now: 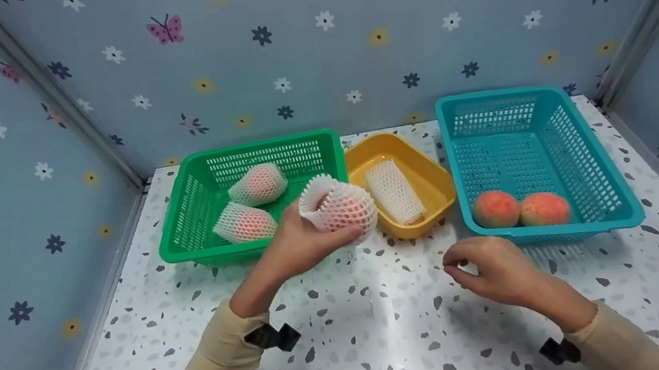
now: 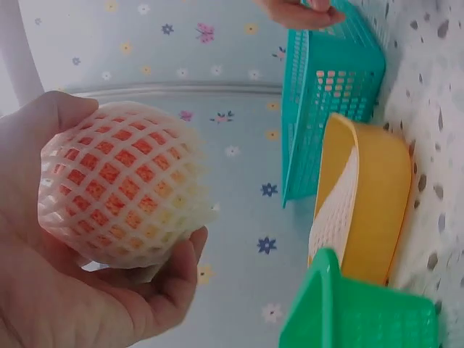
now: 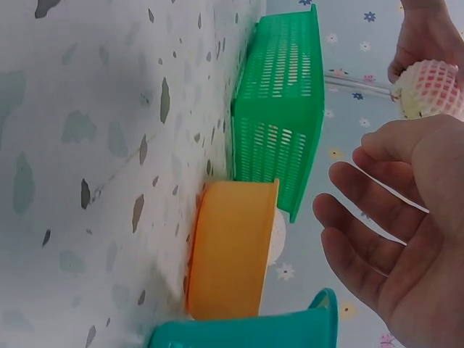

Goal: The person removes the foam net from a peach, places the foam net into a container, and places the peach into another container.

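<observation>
My left hand grips a peach in a white foam net, held up over the right edge of the green basket. In the left wrist view, thumb and fingers curl around the netted peach, its red and yellow skin showing through the mesh. My right hand hovers in front of the teal basket with loosely bent fingers. Nothing lies in it in the right wrist view, where the palm shows. Two bare peaches, one left and one right, sit in the teal basket's near end.
Inside the green basket lie two more netted peaches, one behind and one in front. A yellow bin between the baskets holds flat white foam netting. Flower-patterned walls enclose the speckled table.
</observation>
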Tool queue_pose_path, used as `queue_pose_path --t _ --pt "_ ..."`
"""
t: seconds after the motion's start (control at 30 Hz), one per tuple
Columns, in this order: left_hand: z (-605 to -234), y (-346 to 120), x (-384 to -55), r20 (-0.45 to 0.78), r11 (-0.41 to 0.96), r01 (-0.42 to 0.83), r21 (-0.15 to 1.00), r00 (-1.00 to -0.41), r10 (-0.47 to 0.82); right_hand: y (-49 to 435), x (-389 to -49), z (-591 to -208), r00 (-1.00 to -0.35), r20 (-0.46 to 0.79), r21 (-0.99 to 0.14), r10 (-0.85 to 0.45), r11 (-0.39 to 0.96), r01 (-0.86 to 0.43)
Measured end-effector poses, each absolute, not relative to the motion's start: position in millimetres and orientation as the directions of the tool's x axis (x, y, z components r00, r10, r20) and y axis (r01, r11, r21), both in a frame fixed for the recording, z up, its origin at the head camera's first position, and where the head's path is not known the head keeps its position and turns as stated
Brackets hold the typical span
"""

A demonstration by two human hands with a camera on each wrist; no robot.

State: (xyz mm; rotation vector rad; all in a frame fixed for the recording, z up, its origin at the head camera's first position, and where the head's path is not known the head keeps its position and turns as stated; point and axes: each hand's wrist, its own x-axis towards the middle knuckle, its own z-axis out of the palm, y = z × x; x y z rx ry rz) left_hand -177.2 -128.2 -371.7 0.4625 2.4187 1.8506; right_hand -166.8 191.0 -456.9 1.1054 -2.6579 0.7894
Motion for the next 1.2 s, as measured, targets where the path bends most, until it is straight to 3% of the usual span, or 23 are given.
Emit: queue_pose_path --t 0.37,0.67,1.2 --pt "-394 -98 -168 0.103 0.141 0.15 0.979 -0.95 0.296 209 -161 -450 -0.703 0.407 -0.443 -0.583 0.547 -0.71" --pt "-421 -75 -167 0.061 0.291 0.14 0.946 -0.962 0.265 210 -160 -447 -0.68 0.452 -0.458 -0.577 0.504 -0.732" --pt "-486 -48 -178 -0.002 0.342 0.082 0.936 -0.971 0.24 211 -159 -449 -0.664 0.472 -0.455 -0.579 0.486 -0.747"
